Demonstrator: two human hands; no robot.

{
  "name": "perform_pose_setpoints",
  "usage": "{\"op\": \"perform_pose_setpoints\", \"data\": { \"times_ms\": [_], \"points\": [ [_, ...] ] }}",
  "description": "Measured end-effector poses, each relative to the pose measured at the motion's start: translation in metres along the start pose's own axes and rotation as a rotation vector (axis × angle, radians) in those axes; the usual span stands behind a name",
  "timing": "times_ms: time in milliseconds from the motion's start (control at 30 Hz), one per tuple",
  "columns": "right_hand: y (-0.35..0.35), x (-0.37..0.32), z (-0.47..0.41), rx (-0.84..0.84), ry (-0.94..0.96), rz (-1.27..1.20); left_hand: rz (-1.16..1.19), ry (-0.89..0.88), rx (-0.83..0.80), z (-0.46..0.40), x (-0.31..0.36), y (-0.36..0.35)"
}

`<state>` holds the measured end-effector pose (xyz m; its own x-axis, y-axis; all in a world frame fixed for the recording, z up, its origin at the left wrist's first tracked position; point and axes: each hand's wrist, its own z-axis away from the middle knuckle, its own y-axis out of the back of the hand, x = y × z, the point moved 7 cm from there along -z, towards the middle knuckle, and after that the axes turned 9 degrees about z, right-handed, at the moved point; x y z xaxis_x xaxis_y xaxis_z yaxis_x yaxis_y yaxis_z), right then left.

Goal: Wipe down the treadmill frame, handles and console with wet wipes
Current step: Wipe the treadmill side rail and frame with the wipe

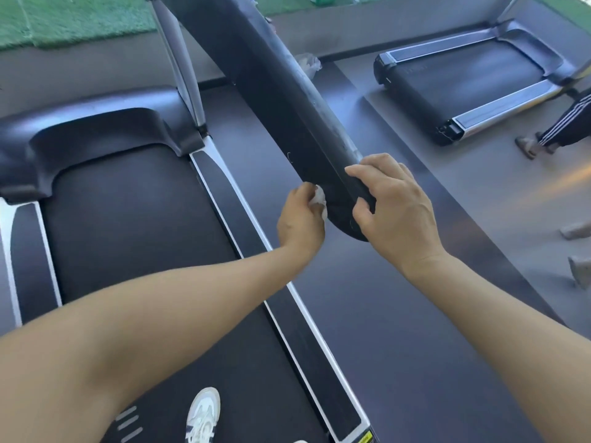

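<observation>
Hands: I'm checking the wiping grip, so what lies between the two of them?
In the head view, the handrail's rounded end lies between left hand, holding the wipe, and right hand.

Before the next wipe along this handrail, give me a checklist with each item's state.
1. Wipe in hand: ok, the left hand holds the white wet wipe.
2. Wipe against the handrail: ok, pressed at its near end.
3. Rail steadied: ok, the right hand curls over the near end.
4. Wipe still moist: cannot tell.
5. Upper rail clean: not ok, pale smudges show further up.
6. Footing: ok, a shoe stands on the belt.
</observation>
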<state>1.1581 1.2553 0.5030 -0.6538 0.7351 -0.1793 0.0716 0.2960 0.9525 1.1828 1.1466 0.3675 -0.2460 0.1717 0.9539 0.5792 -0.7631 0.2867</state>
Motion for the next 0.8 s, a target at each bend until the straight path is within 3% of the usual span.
{"op": "perform_pose_setpoints", "data": {
  "times_ms": [67, 267, 400, 567, 800],
  "points": [
    [-0.001, 0.000, 0.000, 0.005, -0.004, 0.001, 0.007, -0.021, 0.006, -0.001, 0.001, 0.000],
    [-0.001, 0.001, -0.001, -0.010, 0.010, 0.015, -0.012, 0.106, 0.228, -0.072, 0.007, 0.039],
    [0.000, 0.000, -0.001, -0.021, 0.022, 0.009, -0.122, 0.050, 0.173, -0.079, 0.009, 0.036],
    [0.003, 0.002, 0.001, -0.070, 0.050, -0.012, 0.096, 0.095, 0.100, -0.033, 0.000, 0.012],
    [0.013, 0.019, 0.039, -0.092, 0.023, -0.028, 0.125, 0.001, 0.007, 0.031, 0.018, -0.009]
  ]
}}
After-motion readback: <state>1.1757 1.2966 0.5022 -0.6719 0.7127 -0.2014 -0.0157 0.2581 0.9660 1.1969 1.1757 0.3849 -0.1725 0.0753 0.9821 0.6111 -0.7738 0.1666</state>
